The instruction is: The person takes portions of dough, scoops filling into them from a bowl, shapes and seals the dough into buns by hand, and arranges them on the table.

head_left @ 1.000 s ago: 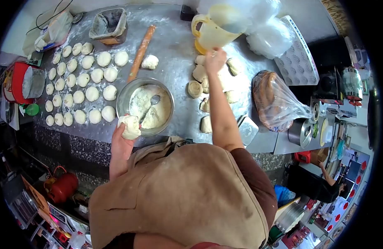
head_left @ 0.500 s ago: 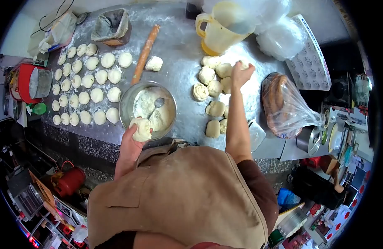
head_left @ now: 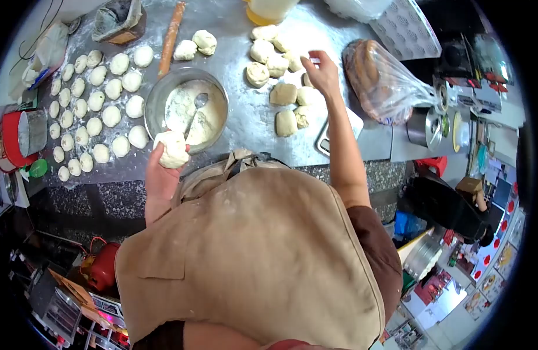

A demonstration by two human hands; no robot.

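Note:
My left hand is closed around a soft piece of white dough, just over the near rim of a steel bowl. The bowl holds pale flour-like filling and a spoon. My right hand hovers at the right of a cluster of dough pieces, its thumb and forefinger apart and nothing seen between them. Some of these pieces are rolled up, others flattened. Beyond the bowl, two dough balls lie beside a wooden rolling pin.
Rows of round dough balls cover the left of the metal table. A lined tub stands behind them. On the right are a scale, a bagged brown item and a white tray. A yellowish jug is at the back.
A second dough ball now lies beside the single one near the rolling pin. My right hand's fingers have parted, and the pale thing at them is gone. The whole view has shifted.

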